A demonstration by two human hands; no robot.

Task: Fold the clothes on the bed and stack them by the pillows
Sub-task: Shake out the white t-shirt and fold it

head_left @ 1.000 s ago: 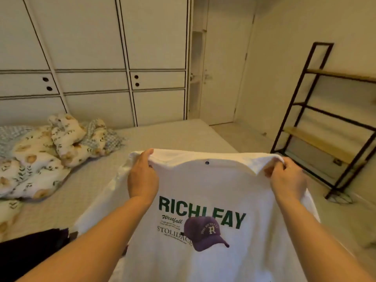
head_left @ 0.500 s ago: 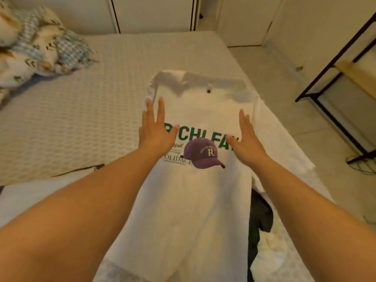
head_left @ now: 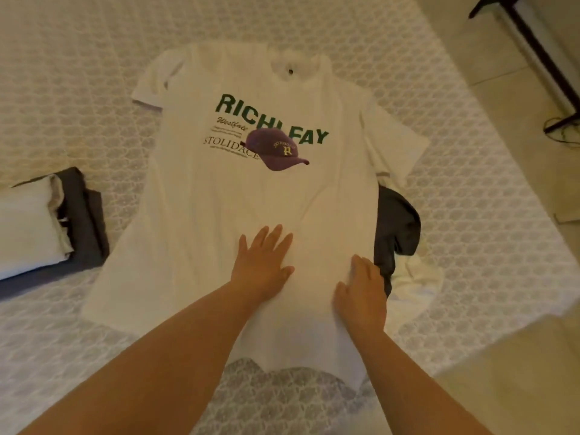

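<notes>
Bed [head_left: 94, 73] with a patterned cover carries everything. White T-shirt [head_left: 251, 196] lies spread print-up on it, collar well beyond the fingertips, hem nearest the person. A folded stack [head_left: 47, 227] of white and dark clothes sits well off to the left of the left hand [head_left: 262, 265], whose fingers [head_left: 273, 243] lie straight and flat on the lower shirt. A dark garment [head_left: 397, 227] peeks out just beside the right hand [head_left: 361, 293], whose fingers rest loosely on the shirt's right edge, gripping nothing clearly. The shirt looks light, soft and floppy; pinching shoulder and hem along one side should fold it cleanly.
</notes>
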